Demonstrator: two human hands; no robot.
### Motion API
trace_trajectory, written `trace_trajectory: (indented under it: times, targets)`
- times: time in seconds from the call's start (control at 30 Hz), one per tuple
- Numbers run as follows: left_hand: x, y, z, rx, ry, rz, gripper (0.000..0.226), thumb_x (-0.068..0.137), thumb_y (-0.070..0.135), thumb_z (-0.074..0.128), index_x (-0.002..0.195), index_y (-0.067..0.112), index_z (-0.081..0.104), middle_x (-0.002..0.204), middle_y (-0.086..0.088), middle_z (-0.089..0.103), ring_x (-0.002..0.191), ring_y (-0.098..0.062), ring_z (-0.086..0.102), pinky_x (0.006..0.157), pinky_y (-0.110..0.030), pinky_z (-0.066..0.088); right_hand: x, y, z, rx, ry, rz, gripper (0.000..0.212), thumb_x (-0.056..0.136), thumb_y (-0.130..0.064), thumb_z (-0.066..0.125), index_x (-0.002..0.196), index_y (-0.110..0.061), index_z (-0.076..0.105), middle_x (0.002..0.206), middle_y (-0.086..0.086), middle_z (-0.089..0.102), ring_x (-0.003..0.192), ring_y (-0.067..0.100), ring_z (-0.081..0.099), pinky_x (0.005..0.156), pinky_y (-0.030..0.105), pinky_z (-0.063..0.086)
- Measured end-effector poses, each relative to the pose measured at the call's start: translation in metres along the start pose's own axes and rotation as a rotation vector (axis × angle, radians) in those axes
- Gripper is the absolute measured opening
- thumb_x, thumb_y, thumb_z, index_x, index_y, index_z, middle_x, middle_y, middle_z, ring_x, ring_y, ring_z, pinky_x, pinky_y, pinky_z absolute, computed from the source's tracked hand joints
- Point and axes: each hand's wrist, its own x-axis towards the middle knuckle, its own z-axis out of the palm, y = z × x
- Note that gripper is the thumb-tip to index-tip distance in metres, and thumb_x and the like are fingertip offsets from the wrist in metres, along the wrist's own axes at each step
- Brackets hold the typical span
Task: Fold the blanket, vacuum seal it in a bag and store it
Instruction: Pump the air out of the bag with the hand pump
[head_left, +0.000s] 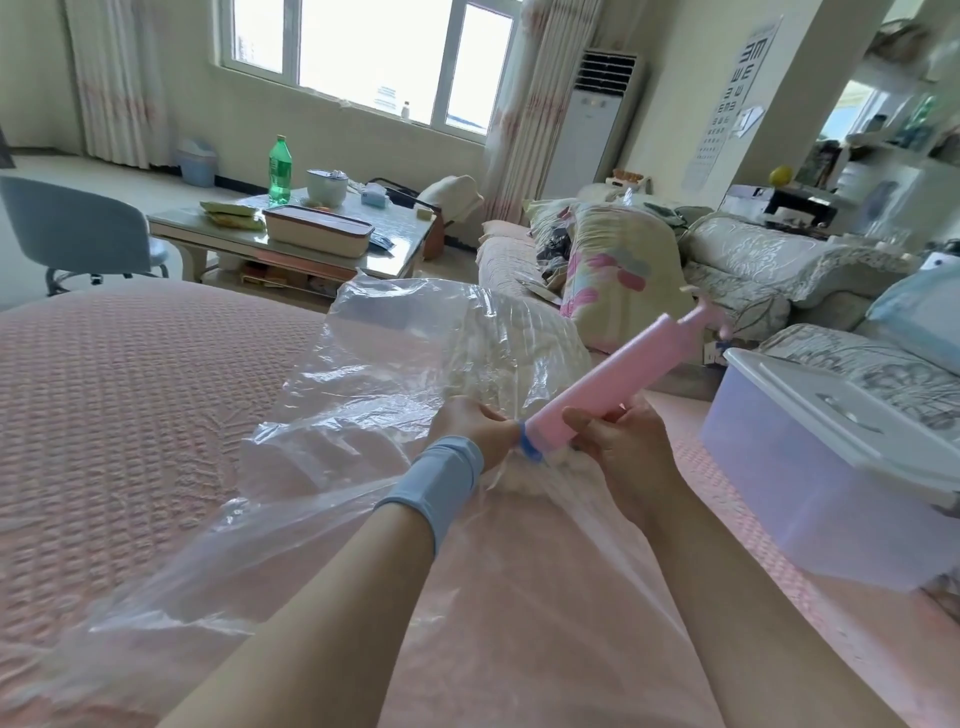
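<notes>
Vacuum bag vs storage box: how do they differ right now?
The vacuum bag is clear, soft and crumpled; the storage box is frosted and rigid.
The vacuum bag holds a white blanket; the storage box carries a white lid.
The left hand and right hand hold a pink pump to the vacuum bag; the storage box is untouched.
Shared: both translucent plastic.

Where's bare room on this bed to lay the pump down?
The pump fits on bare bedspread left of the vacuum bag, toward the blue chair. Between bag and storage box only a narrow strip. The coffee table is crowded.
</notes>
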Motion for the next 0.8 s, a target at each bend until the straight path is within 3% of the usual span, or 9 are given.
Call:
trace_trajectory:
  times: [0.1,0.17,0.27,0.4,0.53,0.6,0.7,0.8]
  targets:
    - [0.001,-0.001,0.001,-0.002,0.001,0.000,0.028,0.069,0.018,0.070,0.046,0.019,0.054,0.047,0.003,0.031,0.056,-0.018,0.026,0.053,-0.025,0.027,0.002,0.001,0.001,0.067,-0.063,0.023,0.043,0.084,0.012,0.067,0.124,-0.002,0.060,0.115,0.009,0.073,0.107,0.026,0.070,0.091,0.039,0.057]
    - [0.003,-0.002,0.003,-0.004,0.005,-0.009,0.029,0.071,0.018,0.068,0.046,0.019,0.054,0.043,0.004,0.028,0.053,-0.018,0.024,0.051,-0.023,0.025,0.003,0.001,0.004,0.092,-0.083,0.039,0.044,0.087,0.014,0.063,0.126,-0.004,0.058,0.114,0.008,0.070,0.107,0.025,0.068,0.092,0.040,0.057]
    - [0.005,-0.006,0.005,-0.047,0.010,-0.028,0.017,0.073,0.020,0.069,0.057,0.014,0.068,0.045,0.002,0.041,0.049,-0.018,0.033,0.050,-0.021,0.030,0.005,0.003,0.008,0.027,-0.066,0.033,0.044,0.089,0.009,0.065,0.128,-0.009,0.056,0.113,0.010,0.068,0.105,0.025,0.069,0.091,0.044,0.059]
    - [0.008,-0.010,0.008,-0.111,0.044,-0.033,0.012,0.075,0.021,0.071,0.073,0.012,0.079,0.076,-0.010,0.073,0.061,-0.018,0.053,0.060,-0.025,0.045,0.003,0.008,0.012,-0.036,0.047,0.028,0.049,0.080,-0.002,0.080,0.123,-0.007,0.058,0.107,0.009,0.072,0.095,0.022,0.073,0.083,0.045,0.062]
    - [0.009,-0.008,0.012,-0.086,0.054,-0.017,0.011,0.077,0.023,0.071,0.072,0.016,0.079,0.080,-0.006,0.075,0.063,-0.017,0.055,0.062,-0.025,0.046,0.003,0.008,0.018,-0.119,0.150,-0.019,0.059,0.077,-0.018,0.086,0.121,-0.007,0.049,0.104,0.006,0.068,0.086,0.015,0.072,0.063,0.026,0.059]
    - [0.008,-0.006,0.012,-0.071,0.055,-0.005,0.012,0.076,0.024,0.071,0.070,0.016,0.078,0.073,-0.006,0.072,0.062,-0.018,0.052,0.060,-0.025,0.044,0.004,0.010,0.017,-0.093,0.111,0.015,0.048,0.087,-0.020,0.077,0.124,-0.011,0.047,0.108,0.008,0.066,0.093,0.019,0.070,0.071,0.030,0.059]
    - [0.006,-0.004,0.009,-0.048,0.071,0.004,0.013,0.073,0.025,0.071,0.070,0.014,0.078,0.065,-0.003,0.064,0.060,-0.019,0.047,0.057,-0.026,0.041,0.002,0.014,0.011,-0.117,0.042,0.031,0.040,0.090,-0.002,0.064,0.127,-0.013,0.052,0.111,0.008,0.069,0.102,0.023,0.070,0.083,0.035,0.060]
    - [0.004,-0.003,0.008,-0.038,0.055,0.019,0.011,0.074,0.024,0.072,0.071,0.015,0.078,0.065,-0.003,0.064,0.058,-0.018,0.047,0.056,-0.025,0.040,0.001,0.013,0.006,-0.224,0.080,-0.039,0.042,0.080,-0.009,0.081,0.115,-0.017,0.059,0.098,-0.001,0.073,0.089,0.014,0.073,0.070,0.024,0.058]
